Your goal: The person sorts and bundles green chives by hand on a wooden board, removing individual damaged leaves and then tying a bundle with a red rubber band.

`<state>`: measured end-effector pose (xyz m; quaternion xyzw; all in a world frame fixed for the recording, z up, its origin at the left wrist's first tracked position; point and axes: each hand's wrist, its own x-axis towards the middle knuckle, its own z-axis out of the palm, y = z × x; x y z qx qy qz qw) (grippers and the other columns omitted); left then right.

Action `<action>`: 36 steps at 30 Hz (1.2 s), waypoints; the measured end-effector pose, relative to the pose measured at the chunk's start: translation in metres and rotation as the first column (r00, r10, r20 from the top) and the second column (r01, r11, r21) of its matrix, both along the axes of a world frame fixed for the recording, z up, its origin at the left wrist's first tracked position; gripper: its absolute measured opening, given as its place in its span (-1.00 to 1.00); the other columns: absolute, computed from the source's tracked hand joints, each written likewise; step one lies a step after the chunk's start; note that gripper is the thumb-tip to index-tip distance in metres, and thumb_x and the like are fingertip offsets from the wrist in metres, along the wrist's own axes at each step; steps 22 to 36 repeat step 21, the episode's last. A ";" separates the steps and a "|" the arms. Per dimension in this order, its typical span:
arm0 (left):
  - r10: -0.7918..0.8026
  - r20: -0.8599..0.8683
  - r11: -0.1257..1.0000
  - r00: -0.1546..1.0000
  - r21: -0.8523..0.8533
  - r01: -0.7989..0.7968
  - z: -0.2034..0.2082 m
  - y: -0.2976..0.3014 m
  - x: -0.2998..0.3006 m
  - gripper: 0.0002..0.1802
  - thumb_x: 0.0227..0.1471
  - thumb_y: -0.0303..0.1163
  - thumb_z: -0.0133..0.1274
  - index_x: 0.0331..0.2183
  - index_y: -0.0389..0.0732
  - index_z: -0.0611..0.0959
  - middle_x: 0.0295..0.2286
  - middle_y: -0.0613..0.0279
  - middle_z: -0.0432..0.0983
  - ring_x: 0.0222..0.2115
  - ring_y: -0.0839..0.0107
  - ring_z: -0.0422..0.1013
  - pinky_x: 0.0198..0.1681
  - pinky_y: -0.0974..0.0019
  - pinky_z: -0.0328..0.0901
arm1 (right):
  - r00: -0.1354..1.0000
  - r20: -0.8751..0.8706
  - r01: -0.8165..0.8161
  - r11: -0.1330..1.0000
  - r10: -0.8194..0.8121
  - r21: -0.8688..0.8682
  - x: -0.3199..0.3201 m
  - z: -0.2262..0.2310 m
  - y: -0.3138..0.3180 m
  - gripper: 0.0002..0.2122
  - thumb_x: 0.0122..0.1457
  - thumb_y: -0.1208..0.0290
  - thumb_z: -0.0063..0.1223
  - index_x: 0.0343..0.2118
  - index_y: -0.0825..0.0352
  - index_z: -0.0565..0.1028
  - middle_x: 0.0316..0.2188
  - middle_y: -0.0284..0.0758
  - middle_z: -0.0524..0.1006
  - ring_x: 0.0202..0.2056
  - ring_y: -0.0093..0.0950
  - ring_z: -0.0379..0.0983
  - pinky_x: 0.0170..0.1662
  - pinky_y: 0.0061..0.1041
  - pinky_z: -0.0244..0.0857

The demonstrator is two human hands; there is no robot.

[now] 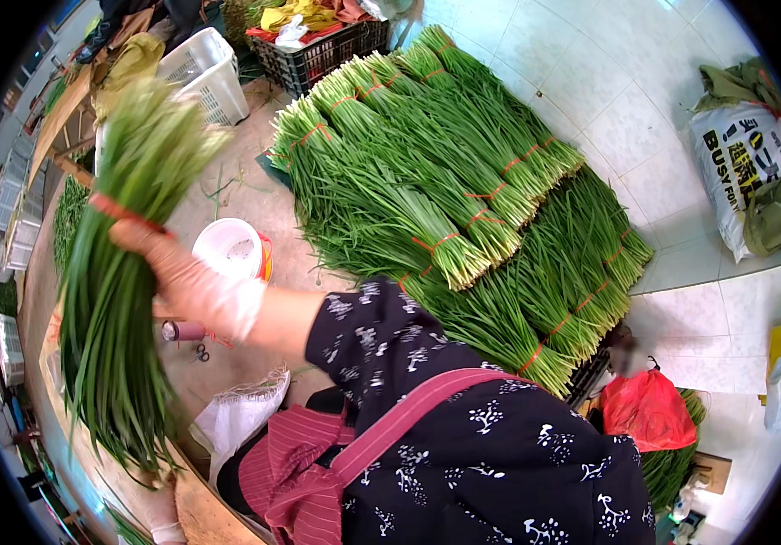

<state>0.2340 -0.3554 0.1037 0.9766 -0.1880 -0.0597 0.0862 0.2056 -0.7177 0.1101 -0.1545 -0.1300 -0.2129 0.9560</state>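
Observation:
My right hand [186, 277], with a white covering at its wrist, is closed around a bunch of garlic chives [118, 309] at the left. An orange-red band circles the bunch by my fingers. Its pale stem ends point up and are blurred; the long green leaves hang down. My left hand [159, 504] is low at the left edge, close to the leaf tips; its fingers are mostly hidden. Right of my arm lies a large pile of garlic chive bundles [409, 163], tied with red bands and stacked in layers.
A white bucket [227, 245], a purple spool [183, 331] and small scissors [202, 352] are beyond my forearm. A wooden board [213, 509] is near me. Behind stand a white crate [218, 82] and a black crate [327, 59]. A red plastic bag [649, 409] and a white sack [726, 173] are at right.

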 end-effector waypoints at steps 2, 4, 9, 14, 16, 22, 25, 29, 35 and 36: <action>0.210 -0.420 0.969 0.883 -0.029 -0.245 -0.022 0.016 0.023 -0.30 -0.19 -0.54 0.12 0.05 -0.22 0.27 -0.27 0.20 0.36 -0.29 0.41 0.29 -0.17 0.42 0.21 | 0.989 -0.053 0.136 0.991 -0.137 -0.012 -0.010 -0.030 -0.041 -0.46 -0.07 0.13 0.14 0.02 0.01 0.29 -0.12 -0.43 0.35 -0.08 -0.50 0.25 0.00 -0.41 0.15; 0.158 -0.447 0.932 0.880 -0.226 -0.283 -0.034 0.023 0.030 -0.34 -0.16 -0.53 0.11 0.04 -0.21 0.30 -0.38 0.28 0.37 -0.38 0.50 0.29 -0.24 0.45 0.23 | 0.972 -0.124 0.202 0.979 -0.199 0.006 -0.036 -0.059 -0.076 -0.46 -0.05 0.12 0.11 0.04 0.06 0.26 -0.07 -0.40 0.32 -0.04 -0.47 0.21 0.05 -0.38 0.08; 0.145 -0.485 0.869 0.862 -0.355 -0.346 -0.020 0.016 0.029 -0.38 -0.12 -0.56 0.07 0.03 -0.19 0.31 -0.38 0.31 0.35 -0.38 0.54 0.29 -0.30 0.52 0.24 | 0.835 -0.534 0.264 0.948 -0.133 0.177 -0.095 -0.169 -0.120 -0.48 -0.05 0.14 0.12 -0.02 0.22 0.28 -0.06 -0.29 0.33 -0.05 -0.38 0.24 0.03 -0.32 0.12; 0.106 -0.429 0.917 0.897 -0.307 -0.256 -0.014 0.024 0.046 -0.40 -0.12 -0.57 0.07 0.03 -0.19 0.32 -0.43 0.31 0.39 -0.42 0.56 0.31 -0.32 0.52 0.25 | 0.641 -0.737 0.350 0.936 -0.215 0.032 -0.160 -0.209 -0.129 -0.54 -0.14 0.27 0.23 -0.13 0.22 0.38 -0.18 -0.38 0.41 -0.16 -0.44 0.31 -0.05 -0.38 0.19; 0.085 -0.381 0.930 0.921 -0.302 -0.211 -0.012 0.026 0.065 -0.40 -0.12 -0.59 0.05 0.03 -0.22 0.31 -0.47 0.33 0.40 -0.45 0.57 0.31 -0.33 0.54 0.25 | 0.473 -0.807 0.314 0.923 -0.355 -0.222 -0.184 -0.215 -0.141 -0.54 -0.15 0.28 0.24 -0.15 0.28 0.39 -0.21 -0.37 0.43 -0.18 -0.48 0.32 -0.07 -0.48 0.17; 0.149 -0.417 0.944 0.897 -0.210 -0.254 0.006 0.017 0.090 -0.38 -0.09 -0.63 -0.03 0.07 -0.21 0.24 -0.49 0.35 0.40 -0.49 0.61 0.30 -0.39 0.60 0.23 | 0.354 -0.663 0.030 0.717 -0.660 -0.697 -0.215 -0.202 -0.156 -0.50 -0.14 0.21 0.23 -0.12 0.32 0.38 -0.19 -0.29 0.45 -0.15 -0.52 0.32 -0.04 -0.56 0.13; 0.149 -0.417 0.944 0.897 -0.210 -0.254 0.006 0.017 0.090 -0.38 -0.09 -0.63 -0.03 0.07 -0.21 0.24 -0.49 0.35 0.40 -0.49 0.61 0.30 -0.39 0.60 0.23 | 0.354 -0.663 0.030 0.717 -0.660 -0.697 -0.215 -0.202 -0.156 -0.50 -0.14 0.21 0.23 -0.12 0.32 0.38 -0.19 -0.29 0.45 -0.15 -0.52 0.32 -0.04 -0.56 0.13; 0.149 -0.417 0.944 0.897 -0.210 -0.254 0.006 0.017 0.090 -0.38 -0.09 -0.63 -0.03 0.07 -0.21 0.24 -0.49 0.35 0.40 -0.49 0.61 0.30 -0.39 0.60 0.23 | 0.354 -0.663 0.030 0.717 -0.660 -0.697 -0.215 -0.202 -0.156 -0.50 -0.14 0.21 0.23 -0.12 0.32 0.38 -0.19 -0.29 0.45 -0.15 -0.52 0.32 -0.04 -0.56 0.13; 0.149 -0.417 0.944 0.897 -0.210 -0.254 0.006 0.017 0.090 -0.38 -0.09 -0.63 -0.03 0.07 -0.21 0.24 -0.49 0.35 0.40 -0.49 0.61 0.30 -0.39 0.60 0.23 | 0.354 -0.663 0.030 0.717 -0.660 -0.697 -0.215 -0.202 -0.156 -0.50 -0.14 0.21 0.23 -0.12 0.32 0.38 -0.19 -0.29 0.45 -0.15 -0.52 0.32 -0.04 -0.56 0.13; 0.149 -0.417 0.944 0.897 -0.210 -0.254 0.006 0.017 0.090 -0.38 -0.09 -0.63 -0.03 0.07 -0.21 0.24 -0.49 0.35 0.40 -0.49 0.61 0.30 -0.39 0.60 0.23 | 0.354 -0.663 0.030 0.717 -0.660 -0.697 -0.215 -0.202 -0.156 -0.50 -0.14 0.21 0.23 -0.12 0.32 0.38 -0.19 -0.29 0.45 -0.15 -0.52 0.32 -0.04 -0.56 0.13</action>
